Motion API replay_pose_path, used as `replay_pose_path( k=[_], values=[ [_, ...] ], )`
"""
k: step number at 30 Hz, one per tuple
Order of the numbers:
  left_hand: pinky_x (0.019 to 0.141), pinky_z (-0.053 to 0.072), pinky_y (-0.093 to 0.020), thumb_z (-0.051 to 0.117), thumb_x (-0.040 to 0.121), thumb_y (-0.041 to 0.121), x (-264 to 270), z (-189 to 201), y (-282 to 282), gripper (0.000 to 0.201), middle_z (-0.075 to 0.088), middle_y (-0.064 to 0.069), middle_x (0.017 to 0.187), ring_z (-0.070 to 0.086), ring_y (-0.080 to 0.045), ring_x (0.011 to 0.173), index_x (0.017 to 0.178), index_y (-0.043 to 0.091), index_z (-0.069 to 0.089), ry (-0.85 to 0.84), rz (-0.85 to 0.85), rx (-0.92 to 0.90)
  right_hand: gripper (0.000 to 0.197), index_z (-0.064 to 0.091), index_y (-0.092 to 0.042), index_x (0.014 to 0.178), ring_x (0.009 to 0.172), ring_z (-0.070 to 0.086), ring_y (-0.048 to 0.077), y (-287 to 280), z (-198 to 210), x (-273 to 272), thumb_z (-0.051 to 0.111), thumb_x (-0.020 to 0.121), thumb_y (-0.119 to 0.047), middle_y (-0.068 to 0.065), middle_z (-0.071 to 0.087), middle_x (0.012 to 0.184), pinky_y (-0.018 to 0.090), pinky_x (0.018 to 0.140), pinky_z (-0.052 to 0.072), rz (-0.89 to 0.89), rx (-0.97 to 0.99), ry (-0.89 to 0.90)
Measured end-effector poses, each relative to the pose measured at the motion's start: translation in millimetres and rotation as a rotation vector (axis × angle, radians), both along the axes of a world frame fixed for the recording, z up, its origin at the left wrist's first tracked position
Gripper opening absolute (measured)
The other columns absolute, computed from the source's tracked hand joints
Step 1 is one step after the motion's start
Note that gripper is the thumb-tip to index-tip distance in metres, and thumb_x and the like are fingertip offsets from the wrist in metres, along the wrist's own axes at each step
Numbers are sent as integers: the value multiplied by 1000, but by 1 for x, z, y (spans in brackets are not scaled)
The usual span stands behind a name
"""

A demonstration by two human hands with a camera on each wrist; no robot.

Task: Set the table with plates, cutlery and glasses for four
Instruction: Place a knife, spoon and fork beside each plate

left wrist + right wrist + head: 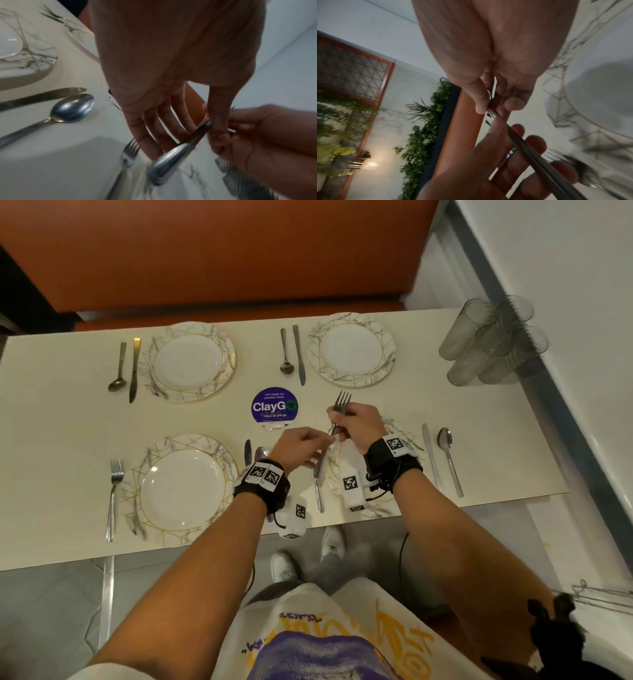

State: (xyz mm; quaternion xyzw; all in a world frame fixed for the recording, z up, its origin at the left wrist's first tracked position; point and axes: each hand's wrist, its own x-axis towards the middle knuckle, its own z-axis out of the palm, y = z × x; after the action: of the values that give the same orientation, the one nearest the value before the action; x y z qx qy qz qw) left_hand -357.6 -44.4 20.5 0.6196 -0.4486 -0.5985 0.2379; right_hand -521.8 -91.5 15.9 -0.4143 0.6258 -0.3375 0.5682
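Both hands (301, 445) (356, 422) pinch one raised fork (337, 414).

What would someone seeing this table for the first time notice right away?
Both hands meet mid-table: the right hand holds a fork tines up, and the left hand pinches its handle. Around them lie four marble-patterned plates with cutlery, and a purple ClayGo sticker sits at the centre. A cluster of clear glasses waits at the far right corner, not yet set out.
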Motion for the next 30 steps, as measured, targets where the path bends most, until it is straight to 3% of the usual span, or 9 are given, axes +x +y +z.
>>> replay_pose_path(
  k=[3,5,7,10,14,18,24,28,30],
  values=[
    [70,58,-35,76,92,14,9,10,-3,19,75,-15,87,66,-25,74,107,3,76,74,4,-9,8,75,-5,95,62,64,22,-3,19,5,71,89,-7,11,69,75,32,53,48,-3,-24,-30],
    [61,50,-36,79,89,13,19,19,-4,17,72,-13,79,58,-24,63,103,3,78,95,27,-47,8,74,-5,96,62,65,20,-4,29,2,71,88,-6,9,70,76,31,54,47,-32,-42,-48],
    [64,51,-32,82,87,17,30,32,-9,21,77,-8,85,63,-19,68,106,9,79,89,26,-67,8,75,-6,95,64,65,19,-3,36,-4,73,87,-8,9,72,78,31,55,47,-72,-57,-72],
    [82,60,-32,86,83,20,43,52,-21,33,81,-6,98,74,-16,84,114,16,76,144,85,-61,15,77,-8,97,70,66,19,2,43,-13,77,85,-16,9,77,85,28,57,47,-128,-67,-119],
    [81,65,-36,85,83,5,44,74,-45,40,78,-19,100,77,-26,87,119,3,70,331,256,-94,20,77,-11,100,73,67,15,3,47,-20,78,85,-24,7,79,91,27,60,47,-74,-99,-60],
    [77,65,-35,75,89,-2,21,79,-71,28,76,-26,105,77,-31,89,114,-13,68,389,354,-151,17,78,-7,98,74,68,12,-13,50,-22,78,86,-18,6,77,89,22,57,48,-15,-218,59],
    [76,64,-40,74,91,-2,-32,66,-117,10,71,-19,81,73,-27,76,98,-9,71,362,363,-163,15,77,-16,91,77,71,8,-54,52,-42,78,85,-30,-5,76,81,17,71,54,129,-379,347],
    [72,65,-37,76,91,3,-66,58,-150,27,74,-23,92,75,-30,80,114,-9,69,315,396,-146,8,77,-19,83,74,71,9,-90,43,-70,79,83,-27,-7,75,74,29,76,58,139,-374,369],
    [71,64,-34,77,91,5,-81,57,-168,29,76,-21,95,74,-25,78,117,-5,69,295,407,-140,5,78,-19,84,74,72,12,-111,38,-87,80,83,-24,-6,75,75,33,79,59,157,-350,344]
  ],
)
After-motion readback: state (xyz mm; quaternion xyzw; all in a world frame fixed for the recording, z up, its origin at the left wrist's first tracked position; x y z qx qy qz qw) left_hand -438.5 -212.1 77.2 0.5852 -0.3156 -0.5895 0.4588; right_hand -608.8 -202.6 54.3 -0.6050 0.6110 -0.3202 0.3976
